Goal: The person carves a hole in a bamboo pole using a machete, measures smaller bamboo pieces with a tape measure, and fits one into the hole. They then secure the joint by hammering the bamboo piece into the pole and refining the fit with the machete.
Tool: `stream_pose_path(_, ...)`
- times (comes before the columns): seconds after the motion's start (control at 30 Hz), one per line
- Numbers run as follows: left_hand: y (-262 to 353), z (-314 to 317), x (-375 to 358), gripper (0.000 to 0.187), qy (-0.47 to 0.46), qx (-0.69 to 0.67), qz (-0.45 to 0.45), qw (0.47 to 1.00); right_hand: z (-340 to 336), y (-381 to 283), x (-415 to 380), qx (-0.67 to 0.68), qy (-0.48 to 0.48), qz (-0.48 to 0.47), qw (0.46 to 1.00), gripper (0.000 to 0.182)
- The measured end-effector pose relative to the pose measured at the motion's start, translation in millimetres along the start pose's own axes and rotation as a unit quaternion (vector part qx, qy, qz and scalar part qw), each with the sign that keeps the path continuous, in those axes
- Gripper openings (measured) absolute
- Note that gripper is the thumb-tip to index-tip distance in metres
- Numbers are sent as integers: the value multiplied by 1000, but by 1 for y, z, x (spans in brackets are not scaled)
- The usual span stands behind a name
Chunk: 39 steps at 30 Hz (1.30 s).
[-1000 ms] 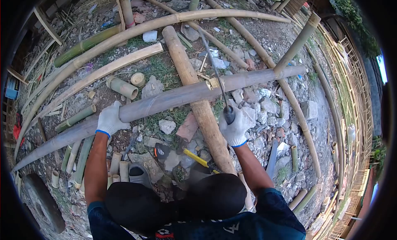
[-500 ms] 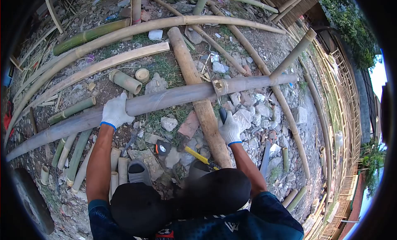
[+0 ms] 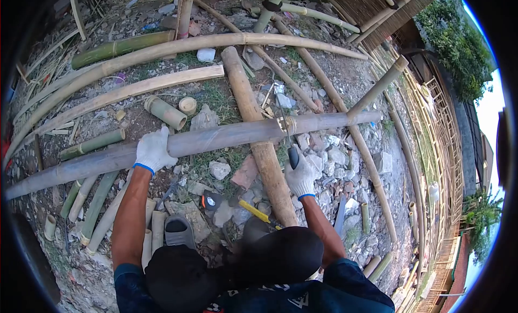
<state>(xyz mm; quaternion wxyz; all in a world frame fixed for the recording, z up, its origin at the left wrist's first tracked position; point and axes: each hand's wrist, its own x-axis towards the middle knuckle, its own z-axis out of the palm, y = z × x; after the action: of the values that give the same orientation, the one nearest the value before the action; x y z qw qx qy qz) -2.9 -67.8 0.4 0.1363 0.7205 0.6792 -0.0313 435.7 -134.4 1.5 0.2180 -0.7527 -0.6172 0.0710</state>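
A long greyish bamboo pole (image 3: 226,136) lies crosswise in front of me, resting over a thicker brown log (image 3: 274,175). My left hand (image 3: 155,151), in a white glove with a blue cuff, is closed over the pole left of the log. In my gloved right hand (image 3: 302,175) is the black handle of a saw (image 3: 293,157). Its narrow blade reaches up across the pole at a pale cut notch, just right of the log. How deep the blade sits cannot be made out.
Rubble and stones (image 3: 337,156) cover the ground. Short bamboo pieces (image 3: 100,205) lie at lower left, and a bamboo offcut (image 3: 166,112) lies beyond the pole. Near my feet are a yellow-handled tool (image 3: 253,211) and a black-and-orange object (image 3: 212,199). A slanting pole (image 3: 377,89) stands at right.
The saw handle and my right hand have shifted slightly down toward me relative to the pole. My left hand keeps its place on the pole. The whole view has tilted a little.
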Motion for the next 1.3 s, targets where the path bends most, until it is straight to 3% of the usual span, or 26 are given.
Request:
stream_pose_path(0.03, -1, 1, 0, 89, 4, -17, 2, 1000, -14, -17, 4, 4, 46, -57, 997, 28)
stream_pose_path(0.07, 0, 2, -1, 88, 2, -19, 10, 1000, -41, -50, 15, 60, 20, 1, 998, 25)
stream_pose_path(0.1, 0, -2, 5, 88, 14, -23, 11, 1000, -57, -66, 26, 107, 95, -89, 986, 21)
stream_pose_path(0.13, 0, 1, -1, 88, 10, -24, 14, 1000, -76, -86, 31, 120, 120, -94, 981, 21)
stream_pose_path(0.23, -2, 2, -1, 90, 3, -25, 15, 1000, -57, -55, 40, 167, 172, -138, 961, 23)
stream_pose_path(0.27, -2, 2, 0, 90, 7, -26, 16, 1000, -30, -32, 29, 194, 131, -56, 971, 23)
stream_pose_path(0.3, -4, 4, 0, 91, -2, -21, 14, 1000, -8, -5, 13, 28, 63, -68, 995, 27)
stream_pose_path(0.37, -4, 6, 3, 92, -7, -11, 1, 1000, 13, 30, 6, -111, 21, -98, 989, 38)
stream_pose_path(0.47, -1, 2, -2, 87, 16, -21, 7, 1000, -28, -23, 15, -25, -12, -55, 998, 37)
stream_pose_path(0.53, 0, 6, 0, 82, 23, -21, 17, 999, -55, -59, 26, 22, 12, -61, 998, 31)
stream_pose_path(0.57, -2, 6, 0, 79, 31, -18, 19, 999, -59, -66, 25, 88, 79, -121, 986, 24)
stream_pose_path(0.67, 2, -2, -3, 78, 24, -20, 16, 999, -19, -30, 14, 125, 111, -96, 981, 22)
stream_pose_path(0.7, 3, -2, -4, 78, 25, -20, 16, 999, 1, 1, 17, 45, 17, -47, 998, 27)
stream_pose_path(0.8, 1, -9, 2, 77, 40, -15, 7, 999, 8, 17, 21, -24, -65, 22, 997, 35)
stream_pose_path(0.83, 2, -10, 3, 77, 42, -16, 5, 999, 11, 22, 26, -13, -17, -47, 999, 44)
stream_pose_path(0.87, 5, -2, -5, 77, 27, -15, 8, 999, 7, 37, 18, 24, -30, -18, 999, 44)
stream_pose_path(0.93, 4, -3, -6, 77, 29, -24, 15, 999, -57, -17, 39, 107, -41, 33, 993, 43)
stream_pose_path(1.0, 7, -5, -5, 77, 35, -26, 22, 999, -84, -23, 51, 273, 64, 67, 958, 33)
stream_pose_path(1.07, 5, -3, -4, 76, 20, -23, 14, 999, -110, -37, 61, 499, 174, 48, 848, 25)
stream_pose_path(1.13, 6, 1, -2, 76, 18, -20, 9, 1000, -93, -19, 70, 574, 272, 1, 772, 28)
stream_pose_path(1.17, 7, 1, -2, 76, 23, -16, 9, 1000, -75, -18, 63, 583, 288, 10, 760, 26)
stream_pose_path(1.2, 6, 1, -3, 76, 28, -14, 8, 999, -31, 1, 50, 547, 259, 89, 791, 27)
stream_pose_path(1.23, 4, 3, -9, 76, 25, -12, 12, 1000, 7, 24, 27, 203, 213, 138, 946, 33)
stream_pose_path(1.3, 5, 1, -4, 76, 41, -16, 21, 999, -8, 21, 22, 151, 68, 95, 982, 29)
